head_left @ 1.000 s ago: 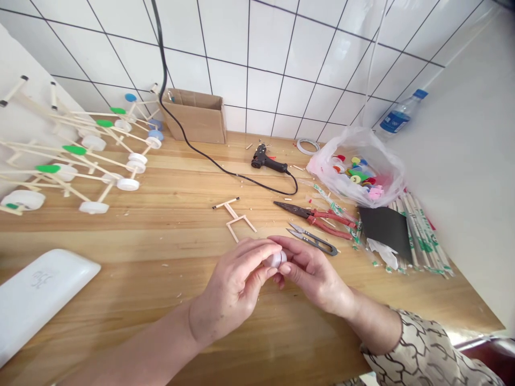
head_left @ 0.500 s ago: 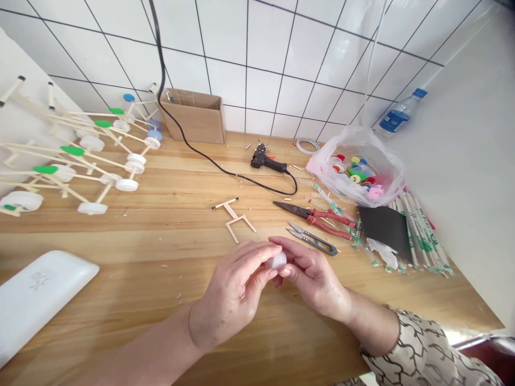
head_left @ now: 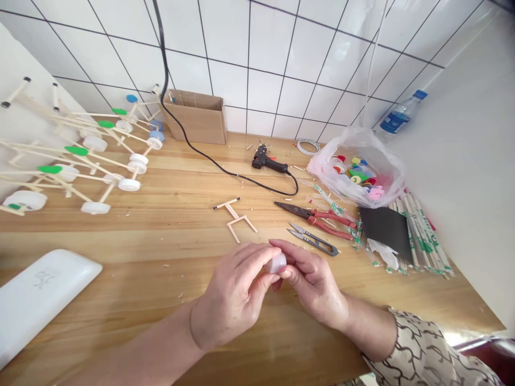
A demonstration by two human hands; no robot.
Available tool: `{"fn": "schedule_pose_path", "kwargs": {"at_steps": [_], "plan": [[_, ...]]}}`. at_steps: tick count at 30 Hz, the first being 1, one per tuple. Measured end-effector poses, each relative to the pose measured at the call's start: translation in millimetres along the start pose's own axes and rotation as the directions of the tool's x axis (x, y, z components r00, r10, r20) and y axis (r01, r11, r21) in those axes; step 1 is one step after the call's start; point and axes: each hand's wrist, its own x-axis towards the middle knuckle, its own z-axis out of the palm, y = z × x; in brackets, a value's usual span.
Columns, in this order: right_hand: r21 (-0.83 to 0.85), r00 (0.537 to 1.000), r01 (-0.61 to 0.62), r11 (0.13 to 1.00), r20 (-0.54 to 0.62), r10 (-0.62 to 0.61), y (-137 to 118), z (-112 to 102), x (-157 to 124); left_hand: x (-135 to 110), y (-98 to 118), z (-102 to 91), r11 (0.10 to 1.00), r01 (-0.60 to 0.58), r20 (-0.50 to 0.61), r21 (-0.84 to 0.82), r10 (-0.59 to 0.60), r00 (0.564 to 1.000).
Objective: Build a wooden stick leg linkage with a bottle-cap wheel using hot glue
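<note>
Between my two hands is a small whitish bottle cap, held above the front of the wooden table. My left hand pinches it from the left with thumb and fingers. From the other side my right hand closes on it too, its thumb tip against the cap's edge; part of the cap is hidden by fingers. Just beyond the hands lies a small frame of glued wooden sticks. Thread snips and red-handled pliers lie past my right hand.
Stick models with cap wheels fill the left side. A glue gun, cardboard box and tape roll are further back. A bag of colored caps, wrapped sticks and a water bottle are right; a white case is front left.
The cap has turned slightly between my fingers, showing more of its side. Both hands stay in nearly the same place, and the view has shifted a little.
</note>
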Motion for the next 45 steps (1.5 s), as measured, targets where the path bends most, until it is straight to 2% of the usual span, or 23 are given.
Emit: {"fn": "schedule_pose_path", "kwargs": {"at_steps": [5,9,13,18,23,29,39,45], "plan": [[0.117,0.999,-0.024,0.993,-0.040,0.029,0.2,3.4,1.1,0.5,1.0,1.5,1.000,0.004,-0.020,-0.004,-0.004,1.000],[0.236,0.996,-0.092,0.967,0.017,0.091,-3.0,0.6,5.9,-0.1,0.0,1.9,0.998,0.048,-0.001,-0.041,-0.048,0.999],[0.194,0.989,-0.142,0.971,0.072,0.131,-7.6,-5.4,8.6,0.1,-1.7,-0.1,0.995,0.082,0.005,-0.048,-0.082,0.997],[0.218,0.994,-0.107,0.970,0.020,0.106,-6.5,-5.4,7.7,2.4,-2.1,-1.6,0.995,0.096,-0.003,-0.029,-0.097,0.995],[0.272,0.996,-0.070,0.960,-0.041,0.084,-3.9,-4.2,9.3,3.2,-3.0,-0.3,0.999,0.039,0.000,-0.021,-0.039,0.999],[0.244,0.996,-0.039,0.969,-0.071,0.057,-0.9,-4.8,8.3,3.9,-5.2,0.4,0.999,0.009,0.017,-0.039,-0.009,1.000],[0.190,0.996,-0.007,0.982,-0.088,0.024,-5.5,0.2,5.0,1.3,-2.4,-1.0,0.987,0.108,0.044,-0.118,-0.103,0.994],[0.202,0.994,0.010,0.979,-0.112,0.013,-2.4,2.1,4.2,1.3,-1.4,1.0,0.992,0.088,0.022,-0.086,-0.086,0.996]]}}
